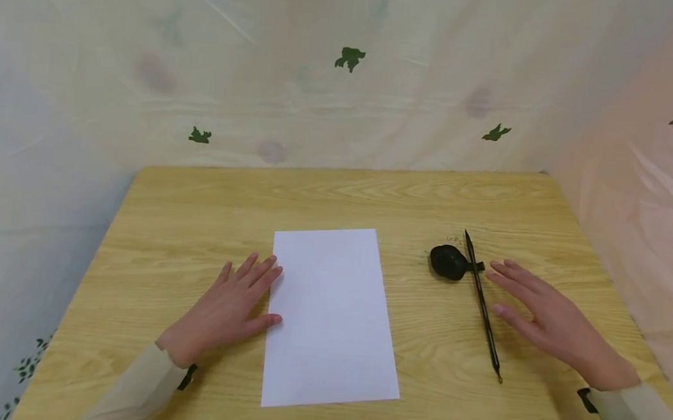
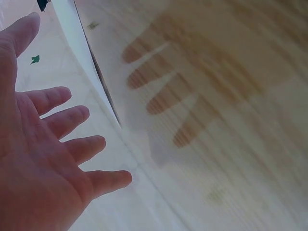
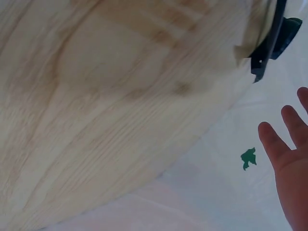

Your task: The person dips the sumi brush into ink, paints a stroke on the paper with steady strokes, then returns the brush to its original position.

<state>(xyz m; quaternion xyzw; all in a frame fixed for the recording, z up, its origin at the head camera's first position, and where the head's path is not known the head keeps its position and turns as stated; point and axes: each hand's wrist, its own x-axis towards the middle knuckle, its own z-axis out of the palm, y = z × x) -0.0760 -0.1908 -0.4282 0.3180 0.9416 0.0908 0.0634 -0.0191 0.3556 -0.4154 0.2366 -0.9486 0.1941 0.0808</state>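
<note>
My right hand [image 1: 550,313], empty with fingers outstretched right of the brush [image 1: 483,307], would best lift it straight off the black object [image 1: 449,263].

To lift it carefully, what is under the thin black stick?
The stick lies over the narrow end of the black object and the table; the strip directly beneath is covered.
</note>
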